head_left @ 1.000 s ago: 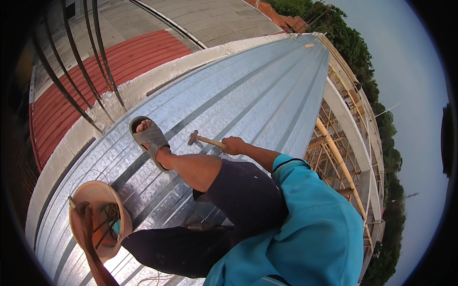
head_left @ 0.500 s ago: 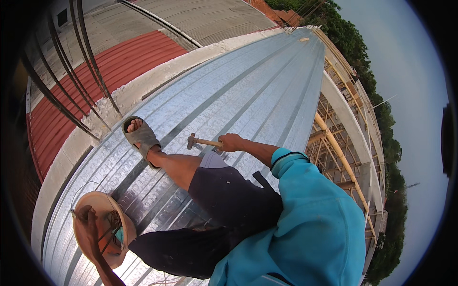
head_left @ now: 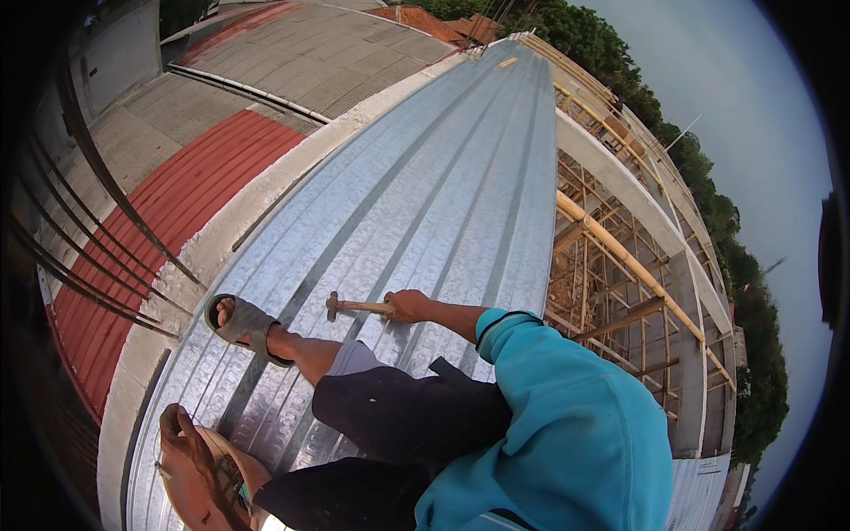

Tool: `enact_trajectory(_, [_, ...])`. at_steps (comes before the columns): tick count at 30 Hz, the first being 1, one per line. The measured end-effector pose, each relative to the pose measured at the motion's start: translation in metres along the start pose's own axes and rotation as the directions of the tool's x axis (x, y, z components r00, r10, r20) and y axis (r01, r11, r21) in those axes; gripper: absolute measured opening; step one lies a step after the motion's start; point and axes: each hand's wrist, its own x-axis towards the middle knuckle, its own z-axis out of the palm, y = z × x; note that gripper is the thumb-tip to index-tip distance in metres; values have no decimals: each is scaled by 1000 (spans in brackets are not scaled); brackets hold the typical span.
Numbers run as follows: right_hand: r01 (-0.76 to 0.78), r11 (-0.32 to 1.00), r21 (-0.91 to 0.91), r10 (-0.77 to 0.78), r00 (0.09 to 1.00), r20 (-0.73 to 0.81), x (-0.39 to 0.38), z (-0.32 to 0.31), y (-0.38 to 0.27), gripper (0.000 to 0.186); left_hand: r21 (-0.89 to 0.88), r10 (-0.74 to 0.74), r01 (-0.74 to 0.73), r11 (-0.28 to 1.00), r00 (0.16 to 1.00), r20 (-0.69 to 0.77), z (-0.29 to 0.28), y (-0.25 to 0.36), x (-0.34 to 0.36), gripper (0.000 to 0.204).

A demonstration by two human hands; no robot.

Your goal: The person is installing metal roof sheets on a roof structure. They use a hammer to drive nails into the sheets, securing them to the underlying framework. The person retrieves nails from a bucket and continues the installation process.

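Silver underfoot: resting a sandalled foot [head_left: 252, 332] on ribbed metal sheeting [head_left: 443, 195] and gripping a hammer [head_left: 361, 307] in the right hand [head_left: 407, 306], wrapping the fingers round the tail end of its wooden handle. Lying to the left of that grip, with the long axis running from the fist across the sheeting and crossing the ribs at a slant. Placing the hammer between the edge along the concrete beam [head_left: 235, 217] and the opposite edge by the bamboo pole [head_left: 629, 263]; not showing clearly whether its head is touching the metal. Pointing head-first toward the beam-side edge and the sandalled foot, with the head sitting crosswise on the handle. Having the right hand nearer, directly on the handle; holding the left hand [head_left: 188, 451] well apart, near the beam-side edge, over a pinkish bucket [head_left: 251, 471]. Bunching the left fingers narrowly there, but not showing whether anything small is lying between them: impossible to tell.
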Motion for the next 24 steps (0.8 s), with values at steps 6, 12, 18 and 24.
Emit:
enact_trajectory(6, [238, 960, -148, -221, 967, 124, 78, -40, -113, 54, -299, 88, -142, 944, 978, -188, -17, -38, -6, 21])
enact_trajectory(12, [683, 708, -180, -614, 722, 320, 160, -6, -341, 52, -181, -58, -76, 981, 771, -635, -89, -37, -109, 16])
enact_trajectory(18, [767, 549, -333, -615, 640, 461, 156, 10, -406, 50, -651, -736, 367, 664, 171, -655, -35, -70, -349, 22])
enact_trajectory(24, [801, 448, -397, -650, 596, 471, 143, -13, -470, 47, -841, -820, 467, 272, -344, -457, 63, -62, -476, 30])
